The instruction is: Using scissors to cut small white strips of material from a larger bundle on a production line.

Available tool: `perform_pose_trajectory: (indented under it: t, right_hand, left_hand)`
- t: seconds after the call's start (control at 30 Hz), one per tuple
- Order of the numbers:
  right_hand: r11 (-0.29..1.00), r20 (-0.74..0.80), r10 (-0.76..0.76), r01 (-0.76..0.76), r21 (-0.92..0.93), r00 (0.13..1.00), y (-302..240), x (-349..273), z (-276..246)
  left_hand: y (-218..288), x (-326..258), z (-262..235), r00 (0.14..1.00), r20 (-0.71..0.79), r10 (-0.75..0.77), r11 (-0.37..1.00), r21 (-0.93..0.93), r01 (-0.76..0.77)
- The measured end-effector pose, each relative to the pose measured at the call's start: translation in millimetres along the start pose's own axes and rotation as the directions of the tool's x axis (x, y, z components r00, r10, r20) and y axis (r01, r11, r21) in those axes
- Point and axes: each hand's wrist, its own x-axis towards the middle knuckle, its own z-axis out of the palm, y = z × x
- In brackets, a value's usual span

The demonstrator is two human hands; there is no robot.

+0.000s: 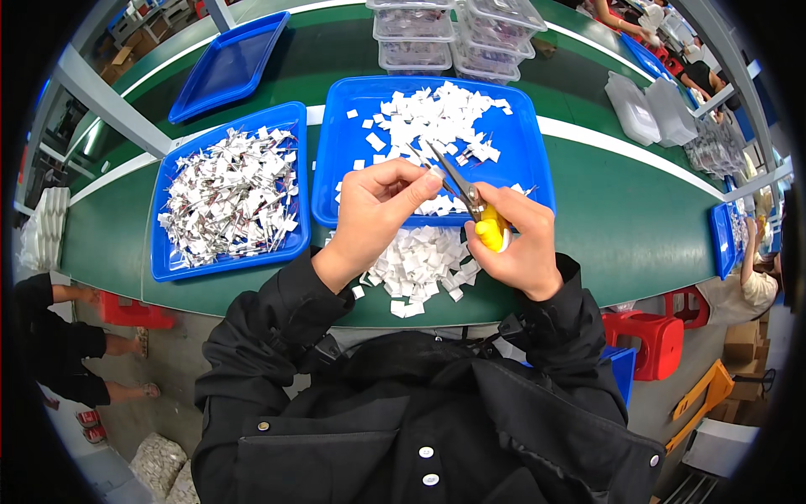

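A seated worker in a black jacket trims small parts over a green bench. The left hand is closed in a pinch, thumb and forefinger meeting at about 2 o'clock from its knuckles on something small and pale; what exactly it grips is too small to tell. The right hand is wrapped tight around the yellow grips of the scissors, whose blades run up and left toward 11 o'clock, their long axis crossing just beside the left fingertips. The pinched piece thus sits at about 10 o'clock from the right hand, touching or nearly touching the blades (whether the blades are parted cannot be made out). A heap of white squares lies on the bench below both hands, at 6 o'clock. Behind them, at 12 o'clock, a blue tray holds more white squares; a second tray at 9 o'clock is full of wired tags. Clear tubs stand beyond.
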Motion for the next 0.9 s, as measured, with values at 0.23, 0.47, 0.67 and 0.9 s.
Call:
perform_pose_trajectory:
  t: [0.23, 0.47, 0.67, 0.9]
  right_hand:
    - [0.628, -0.016, 0.347, -0.22, 0.746, 0.938, 9.2, 6.3, -11.2]
    - [0.608, -0.01, 0.379, -0.241, 0.756, 0.925, 11.4, 10.5, -13.6]
    - [0.54, 0.028, 0.429, -0.282, 0.793, 0.903, 13.2, 10.1, -12.3]
    - [0.527, 0.064, 0.437, -0.313, 0.79, 0.897, 13.2, 7.2, -13.7]
  left_hand:
    - [57.5, 14.5, -35.6, 0.744, -0.544, 0.387, 0.706, -0.345, -0.619]
    - [10.2, 32.3, -28.8, 0.997, -0.054, 0.062, 0.897, 0.441, -0.032]
    - [-28.1, 55.1, 18.2, 0.906, 0.42, 0.05, 0.464, 0.793, -0.394]
    - [-31.2, 57.0, 15.2, 0.889, 0.457, -0.012, 0.337, 0.839, -0.427]
